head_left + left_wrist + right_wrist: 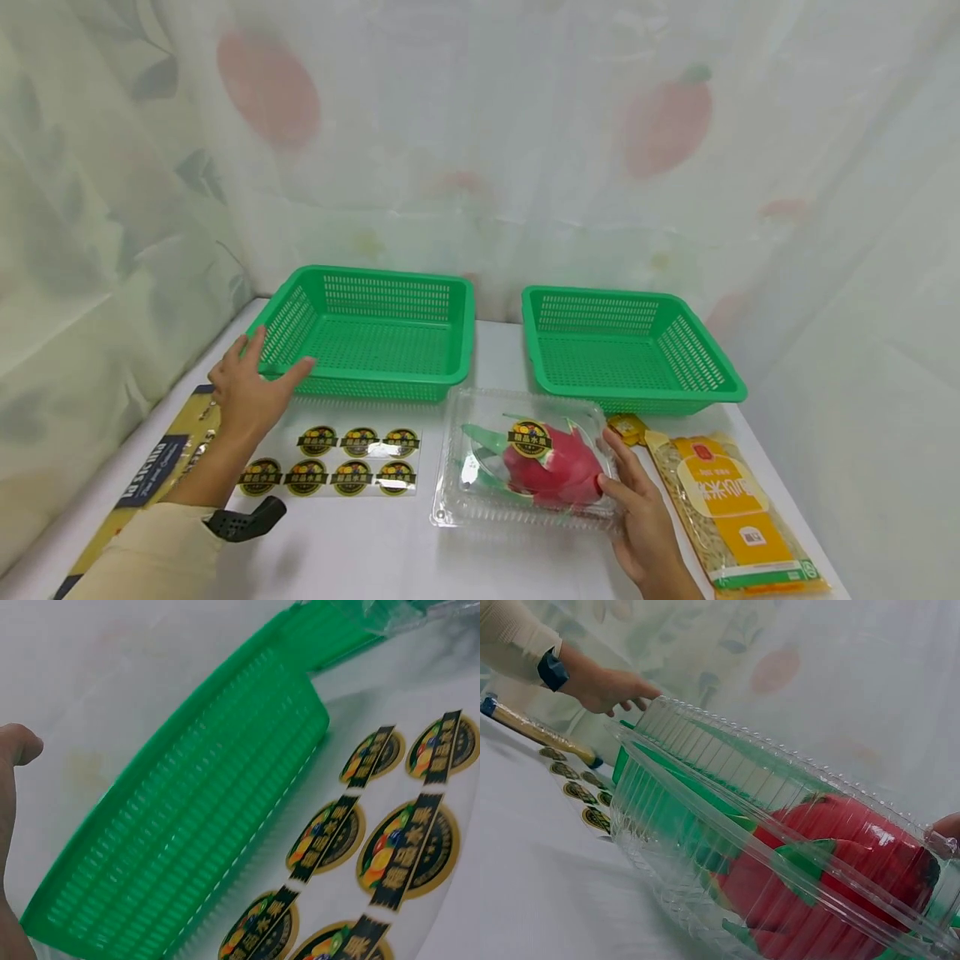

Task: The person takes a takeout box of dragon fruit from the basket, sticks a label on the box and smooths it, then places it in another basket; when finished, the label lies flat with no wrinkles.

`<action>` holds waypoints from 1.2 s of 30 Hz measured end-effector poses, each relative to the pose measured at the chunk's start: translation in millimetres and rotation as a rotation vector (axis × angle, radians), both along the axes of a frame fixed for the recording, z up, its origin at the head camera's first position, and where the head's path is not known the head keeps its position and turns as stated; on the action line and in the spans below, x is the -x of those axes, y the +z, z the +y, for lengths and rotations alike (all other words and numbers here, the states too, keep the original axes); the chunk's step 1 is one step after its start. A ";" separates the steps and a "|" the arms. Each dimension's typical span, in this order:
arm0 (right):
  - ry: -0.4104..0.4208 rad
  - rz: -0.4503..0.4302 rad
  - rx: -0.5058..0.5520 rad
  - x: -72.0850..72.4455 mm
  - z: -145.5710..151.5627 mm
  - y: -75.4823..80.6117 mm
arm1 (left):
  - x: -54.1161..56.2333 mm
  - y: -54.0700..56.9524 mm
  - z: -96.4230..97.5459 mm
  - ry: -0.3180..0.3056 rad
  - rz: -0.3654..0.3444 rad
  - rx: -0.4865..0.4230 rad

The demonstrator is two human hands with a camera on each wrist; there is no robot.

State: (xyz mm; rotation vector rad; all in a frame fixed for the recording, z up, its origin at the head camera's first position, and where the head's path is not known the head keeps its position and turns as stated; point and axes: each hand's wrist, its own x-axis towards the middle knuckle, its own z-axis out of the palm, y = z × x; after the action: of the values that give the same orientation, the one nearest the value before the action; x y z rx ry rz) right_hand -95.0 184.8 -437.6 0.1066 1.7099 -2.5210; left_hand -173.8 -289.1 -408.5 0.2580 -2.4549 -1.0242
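Note:
My right hand (643, 508) grips the right end of a clear plastic clamshell box (480, 500). Inside lies a red dragon fruit (547, 471) with green scales; its red skin (840, 855) shows through the ribbed wall in the right wrist view. A round black-and-gold sticker (529, 438) is on the lid. Over the near left corner of the left green basket (390, 387), my left hand (251, 392) has its fingers spread and holds nothing. Whether it touches the rim, I cannot tell. A sheet of matching stickers (330, 467) lies in front of that basket.
A second green basket (637, 400) stands at the back right. Along the right edge lies a yellow-and-clear food packet (738, 517), with a small yellow item (628, 428) behind it. A long gold-and-navy package (161, 467) lies on the left. Patterned curtains (480, 150) surround the table.

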 end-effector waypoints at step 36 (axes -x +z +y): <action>0.110 0.012 0.098 -0.2 -1.6 48.8 | 33.3 -29.0 -43.1 0.003 -0.178 0.180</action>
State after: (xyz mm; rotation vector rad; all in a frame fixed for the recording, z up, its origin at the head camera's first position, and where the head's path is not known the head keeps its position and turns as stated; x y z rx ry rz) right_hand -94.8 183.2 -388.8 -0.0102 1.5479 -2.5235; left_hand -207.1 -332.3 -437.4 0.3056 -2.6858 -0.8024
